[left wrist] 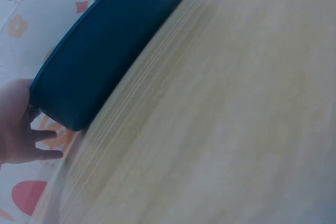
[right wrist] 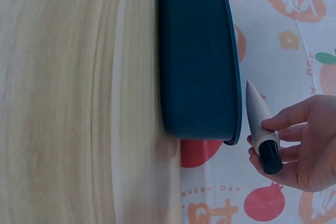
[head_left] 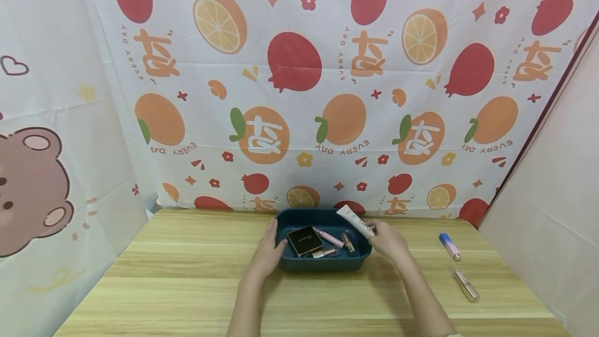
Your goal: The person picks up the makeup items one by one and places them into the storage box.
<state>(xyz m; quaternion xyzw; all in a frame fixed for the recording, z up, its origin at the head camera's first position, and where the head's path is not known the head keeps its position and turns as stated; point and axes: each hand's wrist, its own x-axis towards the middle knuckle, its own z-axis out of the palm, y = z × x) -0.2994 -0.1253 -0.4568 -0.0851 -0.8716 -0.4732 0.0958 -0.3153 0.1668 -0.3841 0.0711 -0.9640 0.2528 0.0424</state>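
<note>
A dark blue plastic bin (head_left: 323, 265) stands on the wooden table. My left hand (head_left: 268, 253) rests against the bin's left end, the thumb at the rim; in the left wrist view several fingers (left wrist: 48, 154) stretch out straight beside its wall. With my right hand (head_left: 389, 241) I pinch a white squeeze tube (head_left: 354, 220) above the bin's right end. The right wrist view shows its black cap (right wrist: 271, 157) by my fingers. Inside the bin lie a black square compact (head_left: 305, 241), a pink slim tube (head_left: 329, 237) and two small lipstick-like tubes (head_left: 349, 244).
On the table's right side lie a blue-and-pink tube (head_left: 450, 247) and a clear-and-gold lip gloss-like tube (head_left: 466, 286). A fruit-print cloth (head_left: 299, 103) hangs directly behind the table (head_left: 187, 269). White sheets flank both sides.
</note>
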